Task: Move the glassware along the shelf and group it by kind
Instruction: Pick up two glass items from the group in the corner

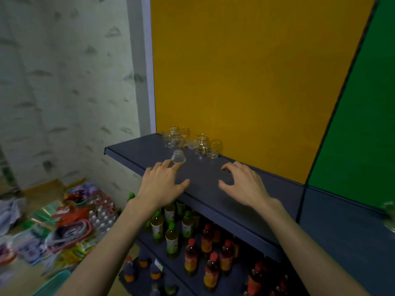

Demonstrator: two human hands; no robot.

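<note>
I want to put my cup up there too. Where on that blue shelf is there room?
Bare shelf lies between the left hand and right hand, and rightward below the yellow panel. It is crowded at the back left, where the clustered glassware and small upturned glass stand.

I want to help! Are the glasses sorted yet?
Partly. Most of the glassware already clusters at the shelf's far end. The left hand touches one upturned small glass, apart from the cluster. The right hand holds nothing. More glass waits at the right edge.
</note>
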